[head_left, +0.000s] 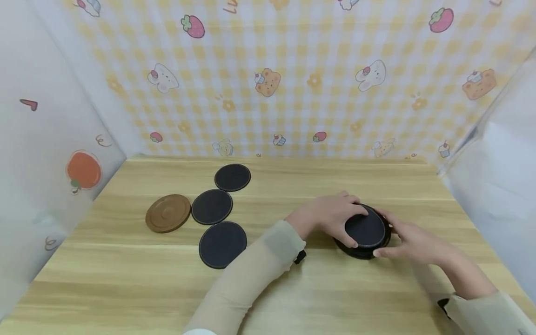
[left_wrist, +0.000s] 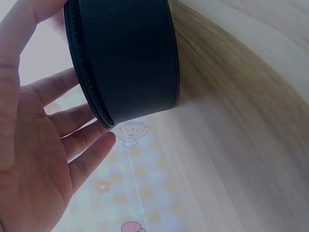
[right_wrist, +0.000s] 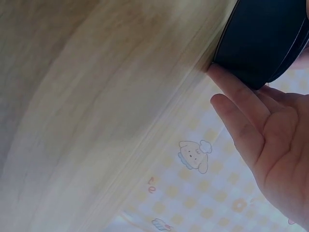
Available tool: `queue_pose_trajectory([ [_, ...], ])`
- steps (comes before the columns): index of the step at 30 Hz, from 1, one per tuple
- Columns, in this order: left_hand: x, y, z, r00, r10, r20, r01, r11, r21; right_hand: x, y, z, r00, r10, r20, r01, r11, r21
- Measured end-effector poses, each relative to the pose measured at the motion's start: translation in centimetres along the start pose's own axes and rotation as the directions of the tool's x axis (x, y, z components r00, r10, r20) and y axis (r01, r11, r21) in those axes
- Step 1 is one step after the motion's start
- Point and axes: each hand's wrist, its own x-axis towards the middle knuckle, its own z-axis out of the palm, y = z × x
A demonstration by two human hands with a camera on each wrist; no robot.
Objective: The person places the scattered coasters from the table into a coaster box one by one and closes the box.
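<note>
A round black coaster holder (head_left: 359, 254) stands on the table to the right, its smooth side wall also filling the top of the left wrist view. On top of it lies a black coaster (head_left: 366, 228) with a stitched rim. From the left, my left hand (head_left: 335, 216) pinches this coaster at its edge, thumb in front and fingers behind. My right hand (head_left: 418, 244) grips the holder from the right, its thumb at the front and fingers round the far side. Fingers of that hand touch the side wall low down in the right wrist view.
Three black coasters lie flat to the left: a back one (head_left: 232, 177), a middle one (head_left: 211, 206) and a front one (head_left: 223, 244), partly behind my left sleeve. A brown round disc (head_left: 168, 213) with raised rings lies beside the middle one. A patterned cloth (head_left: 293, 93) hangs behind the table.
</note>
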Motion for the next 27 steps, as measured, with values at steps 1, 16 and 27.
queue_pose_trajectory([
  [1, 0.0, -0.2, -0.1, 1.0, -0.001, -0.002, 0.001, 1.0, 0.005, 0.3, -0.1, 0.0, 1.0, -0.002, 0.002, 0.002, 1.0, 0.0],
  [16, 0.0, 0.4, 0.4, 0.999, 0.007, -0.039, -0.004, 0.998, 0.07, 0.4, -0.2, 0.1, 0.999, 0.03, 0.013, -0.03, 0.999, 0.021],
  [27, 0.0, 0.6, 0.8, 0.998, -0.003, -0.061, 0.009, 0.995, 0.104, 0.5, -0.2, 0.0, 0.999, 0.033, 0.014, -0.033, 0.999, 0.012],
])
